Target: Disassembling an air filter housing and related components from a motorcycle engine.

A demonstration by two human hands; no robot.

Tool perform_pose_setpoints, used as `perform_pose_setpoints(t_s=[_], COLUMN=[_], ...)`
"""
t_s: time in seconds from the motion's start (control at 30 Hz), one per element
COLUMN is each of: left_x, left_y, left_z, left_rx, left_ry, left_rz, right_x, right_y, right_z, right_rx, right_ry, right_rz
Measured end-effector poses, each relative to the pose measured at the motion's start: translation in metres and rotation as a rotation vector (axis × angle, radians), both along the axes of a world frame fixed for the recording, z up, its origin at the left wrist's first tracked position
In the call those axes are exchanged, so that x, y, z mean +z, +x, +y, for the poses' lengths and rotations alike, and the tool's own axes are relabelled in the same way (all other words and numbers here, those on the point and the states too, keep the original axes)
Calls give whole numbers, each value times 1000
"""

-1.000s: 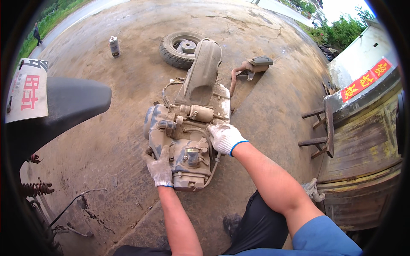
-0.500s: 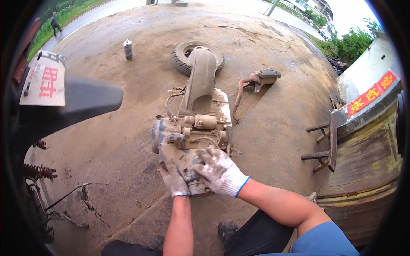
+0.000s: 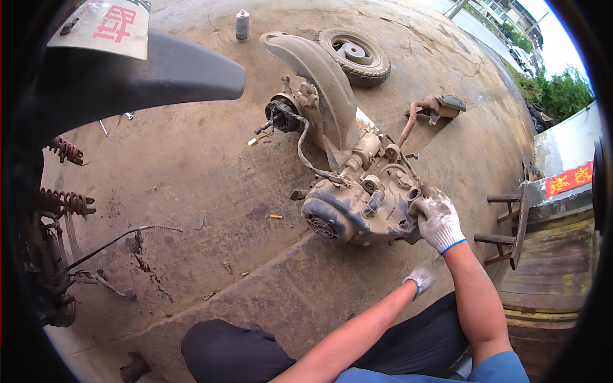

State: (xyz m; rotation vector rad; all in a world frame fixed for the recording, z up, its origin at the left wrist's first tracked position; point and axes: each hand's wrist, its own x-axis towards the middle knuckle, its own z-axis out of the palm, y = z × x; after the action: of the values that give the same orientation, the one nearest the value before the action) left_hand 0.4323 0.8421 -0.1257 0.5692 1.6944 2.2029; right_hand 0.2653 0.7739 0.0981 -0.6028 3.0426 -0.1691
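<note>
A mud-caked scooter engine stands tilted on the ground in front of me, its round fan cover at the left. A long dirty rear fender runs from it toward the far side, and a cable hangs in a loop. My right hand, in a soiled white knit glove, is closed on the engine's right edge. Lower down, my gloved left hand is just off the engine's near side, below my right hand. Its fingers are blurred and partly hidden.
A wheel with tyre, a spray can and a rusty exhaust muffler lie or stand beyond the engine. At left are a vehicle's dark fender and red springs. A wooden stool stands right.
The engine has turned and tilted, its fan cover now showing at the left. My right hand has shifted from its top to its right edge. My left hand has come off it, moving right.
</note>
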Motion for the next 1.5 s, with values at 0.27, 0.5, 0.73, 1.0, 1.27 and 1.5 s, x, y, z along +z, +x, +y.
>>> perform_pose_setpoints(t_s=[0.27,0.5,0.73,1.0,1.27,1.5], left_x=[162,204,153,148,157,156], left_y=[-60,-180,-200,-173,-156,-153], left_z=[-136,-283,-335,-312,-264,-258], left_rx=[152,780,566,763,675,696], left_ry=[-248,-211,-740,-677,-610,-619], left_rz=[-399,172,-56,-10,43,84], right_x=[49,-2,-16,-33,-32,-8], right_y=[2,-6,-29,-41,-78,-85], right_z=[47,9,23,39,83,83], right_rx=[-506,-625,-695,-483,-467,-466], right_ry=[-310,-15,-124,-196,-50,-39], right_rz=[-193,12,94,257,299,91])
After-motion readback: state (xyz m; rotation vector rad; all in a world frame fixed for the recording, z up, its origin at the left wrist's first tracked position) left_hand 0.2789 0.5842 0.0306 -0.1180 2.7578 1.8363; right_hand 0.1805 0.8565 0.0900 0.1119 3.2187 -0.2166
